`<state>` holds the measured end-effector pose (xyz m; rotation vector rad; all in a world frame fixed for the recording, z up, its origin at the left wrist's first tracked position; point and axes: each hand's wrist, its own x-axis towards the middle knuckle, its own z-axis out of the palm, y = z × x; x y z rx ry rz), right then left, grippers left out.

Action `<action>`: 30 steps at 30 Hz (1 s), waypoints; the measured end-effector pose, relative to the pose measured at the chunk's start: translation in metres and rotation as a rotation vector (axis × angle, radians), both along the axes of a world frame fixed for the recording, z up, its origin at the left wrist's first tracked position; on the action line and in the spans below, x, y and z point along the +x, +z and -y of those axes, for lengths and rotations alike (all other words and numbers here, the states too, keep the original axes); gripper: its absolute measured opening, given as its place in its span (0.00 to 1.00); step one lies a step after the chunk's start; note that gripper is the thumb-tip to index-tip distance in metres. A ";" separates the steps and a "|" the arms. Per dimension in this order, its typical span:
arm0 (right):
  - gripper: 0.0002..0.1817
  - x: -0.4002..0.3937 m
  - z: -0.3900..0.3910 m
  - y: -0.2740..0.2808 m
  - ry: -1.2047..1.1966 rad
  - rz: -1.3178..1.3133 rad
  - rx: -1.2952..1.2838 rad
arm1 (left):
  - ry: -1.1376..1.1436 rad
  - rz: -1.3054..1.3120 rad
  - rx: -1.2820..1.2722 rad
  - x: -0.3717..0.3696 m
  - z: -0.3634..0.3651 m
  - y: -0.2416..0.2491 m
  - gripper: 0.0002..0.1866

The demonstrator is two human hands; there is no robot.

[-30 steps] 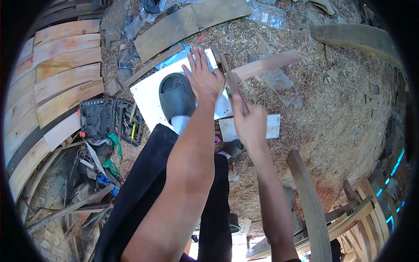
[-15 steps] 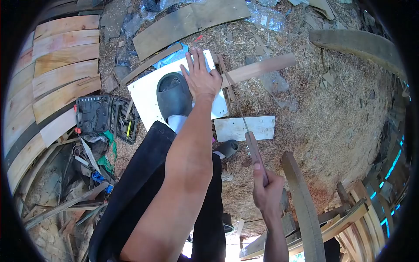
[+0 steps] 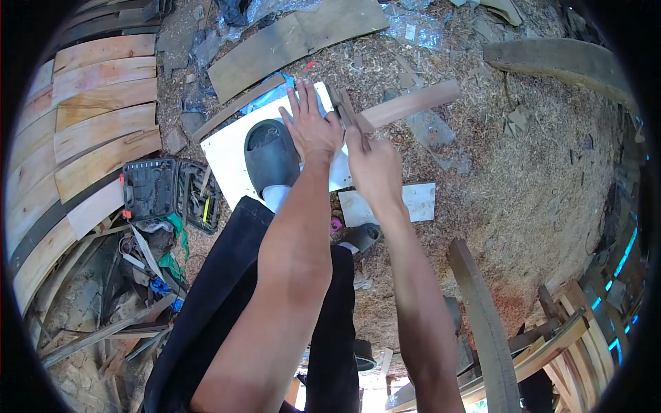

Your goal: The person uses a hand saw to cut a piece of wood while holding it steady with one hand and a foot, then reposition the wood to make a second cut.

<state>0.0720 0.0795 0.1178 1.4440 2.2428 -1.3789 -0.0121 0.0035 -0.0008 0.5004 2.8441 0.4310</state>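
Observation:
My left hand (image 3: 313, 124) lies flat with its fingers spread on the white board (image 3: 231, 151), near its right edge. Just right of it, my right hand (image 3: 375, 162) is closed around the handle of a saw (image 3: 356, 138); most of the blade is hidden or too small to make out. A wooden plank (image 3: 413, 103) sticks out to the right beyond the board, past my right hand. Beside my left hand, a foot in a dark shoe (image 3: 272, 155) stands on the white board.
An open black tool case (image 3: 149, 189) lies at the left near stacked planks (image 3: 103, 79). A second white board (image 3: 406, 203) rests on the shavings. Curved timbers (image 3: 551, 58) lie upper right, and an upright beam (image 3: 482, 316) rises at the lower right.
My right hand, with the saw, has moved up and forward from the lower right to beside my left hand. My left hand stays flat in nearly the same place.

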 end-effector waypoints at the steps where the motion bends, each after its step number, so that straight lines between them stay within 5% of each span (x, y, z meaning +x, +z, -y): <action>1: 0.35 0.018 0.001 0.018 0.020 0.052 -0.062 | 0.005 -0.011 -0.002 0.001 0.000 0.000 0.43; 4: 0.33 0.081 0.006 0.096 -0.104 0.120 -0.231 | 0.020 -0.018 0.003 0.001 -0.001 -0.002 0.43; 5: 0.24 0.104 0.004 0.116 -0.071 0.164 -0.246 | 0.029 -0.020 0.004 0.000 -0.003 0.000 0.43; 8: 0.23 0.119 0.005 0.126 -0.052 0.202 -0.219 | 0.019 -0.023 -0.001 0.003 0.000 0.000 0.43; 9: 0.32 0.120 0.006 0.124 -0.072 0.190 -0.169 | 0.021 -0.017 0.000 0.003 -0.001 0.000 0.43; 11: 0.23 0.105 0.006 0.101 -0.035 0.223 -0.143 | 0.017 -0.012 -0.002 0.001 0.000 -0.001 0.42; 15: 0.27 0.036 0.013 0.018 -0.003 0.058 0.003 | -0.002 -0.028 0.001 0.000 -0.003 0.000 0.42; 21: 0.32 0.006 -0.001 0.000 0.023 0.054 -0.042 | -0.008 0.024 -0.015 0.000 0.000 0.005 0.43; 30: 0.31 0.112 0.018 0.141 -0.158 0.182 -0.231 | 0.012 -0.015 -0.014 0.001 0.000 -0.004 0.43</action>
